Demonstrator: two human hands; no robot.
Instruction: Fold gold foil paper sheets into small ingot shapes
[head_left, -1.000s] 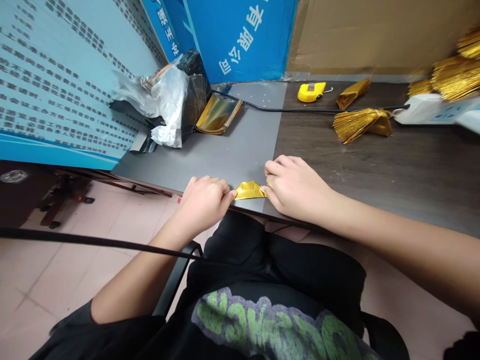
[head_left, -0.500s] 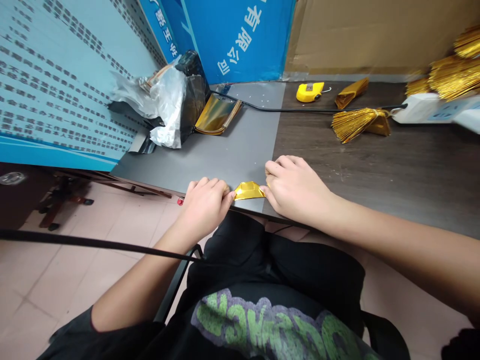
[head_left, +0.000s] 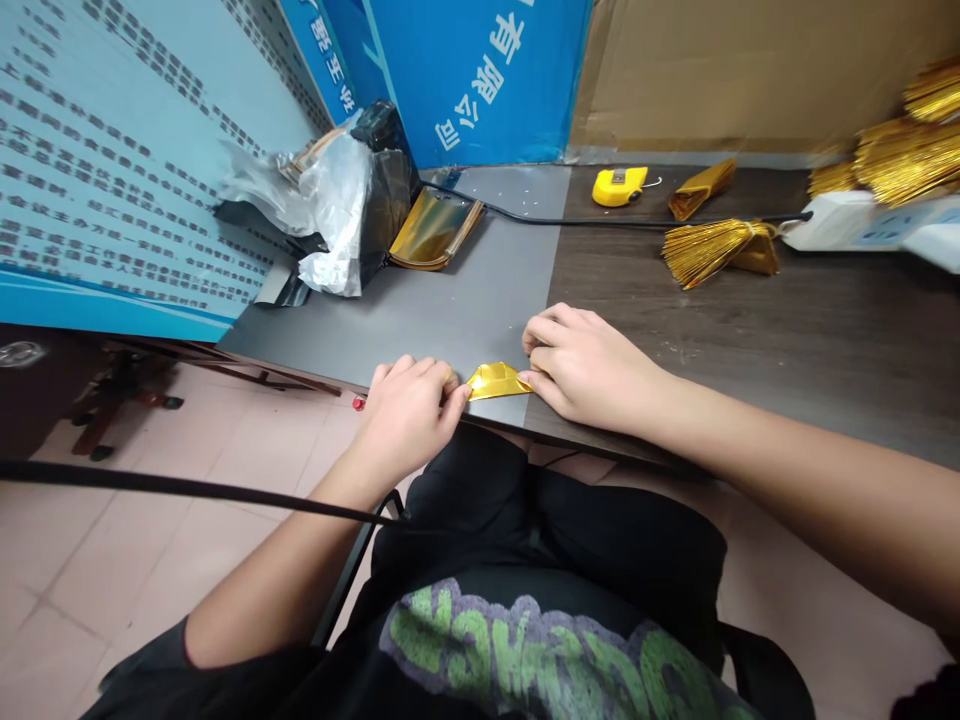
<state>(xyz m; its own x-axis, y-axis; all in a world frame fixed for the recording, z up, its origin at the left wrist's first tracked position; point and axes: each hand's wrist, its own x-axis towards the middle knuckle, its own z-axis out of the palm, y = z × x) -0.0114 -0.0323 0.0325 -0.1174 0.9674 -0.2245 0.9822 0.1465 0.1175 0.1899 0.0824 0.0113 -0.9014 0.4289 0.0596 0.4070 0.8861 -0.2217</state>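
A small piece of folded gold foil paper (head_left: 496,381) lies at the front edge of the desk, wide at its straight near side and narrower at the far side. My left hand (head_left: 411,408) is closed on its left corner, thumb pressed at the tip. At the opposite corner, my right hand (head_left: 581,365) pinches the paper between thumb and curled fingers. Parts of both corners are hidden by the fingertips.
A stack of gold foil sheets (head_left: 435,228) lies by a crumpled plastic bag (head_left: 341,215). Farther right are a yellow tape measure (head_left: 619,187), a tied gold bundle (head_left: 705,252), a folded gold piece (head_left: 701,188), a black cable (head_left: 585,221) and a white power strip (head_left: 847,220).
My right hand has shifted slightly up and left, its fingers lifting a little at the right corner. The left hand and the gold paper stay almost where they were.
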